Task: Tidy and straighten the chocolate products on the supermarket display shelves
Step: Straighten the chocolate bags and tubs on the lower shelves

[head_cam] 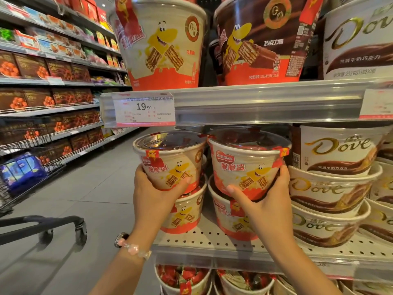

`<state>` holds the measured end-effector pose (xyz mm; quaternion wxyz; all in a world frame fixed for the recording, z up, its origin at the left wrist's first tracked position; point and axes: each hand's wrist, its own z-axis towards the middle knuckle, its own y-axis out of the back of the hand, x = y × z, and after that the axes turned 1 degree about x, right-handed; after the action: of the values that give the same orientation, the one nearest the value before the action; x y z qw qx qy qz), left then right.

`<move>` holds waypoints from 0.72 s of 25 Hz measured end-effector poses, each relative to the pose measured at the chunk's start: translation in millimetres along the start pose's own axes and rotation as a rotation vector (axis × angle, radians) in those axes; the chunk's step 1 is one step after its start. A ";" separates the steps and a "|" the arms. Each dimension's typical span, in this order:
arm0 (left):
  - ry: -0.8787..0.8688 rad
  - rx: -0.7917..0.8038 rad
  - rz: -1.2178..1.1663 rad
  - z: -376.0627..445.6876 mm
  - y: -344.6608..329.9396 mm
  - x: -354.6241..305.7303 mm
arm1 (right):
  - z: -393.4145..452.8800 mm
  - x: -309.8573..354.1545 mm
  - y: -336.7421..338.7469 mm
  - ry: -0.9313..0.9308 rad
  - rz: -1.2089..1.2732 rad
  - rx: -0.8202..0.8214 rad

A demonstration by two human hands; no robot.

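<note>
Two white-and-red Nestle wafer tubs with clear lids sit stacked on others on the middle shelf [208,239]. My left hand [153,194] grips the left top tub [170,158] from below and the side. My right hand [268,201] grips the right top tub [246,162], thumb under its front and fingers on its right side. Each top tub rests on a lower matching tub [187,211], [229,218]. The right top tub tilts slightly forward.
Stacked white Dove tubs [331,188] stand right of the wafer tubs. Larger wafer buckets [163,41], [259,39] fill the shelf above, behind a price rail [255,103]. A trolley [32,188] stands in the aisle at left. More tubs [182,279] sit on the shelf below.
</note>
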<state>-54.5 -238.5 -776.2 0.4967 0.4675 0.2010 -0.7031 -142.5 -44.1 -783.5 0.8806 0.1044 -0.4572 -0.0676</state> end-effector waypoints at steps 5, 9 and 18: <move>0.024 0.057 -0.011 3.1 4.4 -4.3 | 0.6 5.4 -5.3 -0.001 -0.059 -0.042; 0.004 0.072 0.080 5.9 3.3 -0.4 | 1.5 2.9 -3.2 0.017 -0.061 -0.002; -0.044 0.064 0.150 -1.7 9.5 -1.9 | 2.5 -2.3 -2.8 0.028 0.011 0.037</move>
<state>-45.1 -240.3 -773.6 0.5371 0.4816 0.1318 -0.6799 -145.9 -46.6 -784.6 0.8852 0.1191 -0.4466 -0.0529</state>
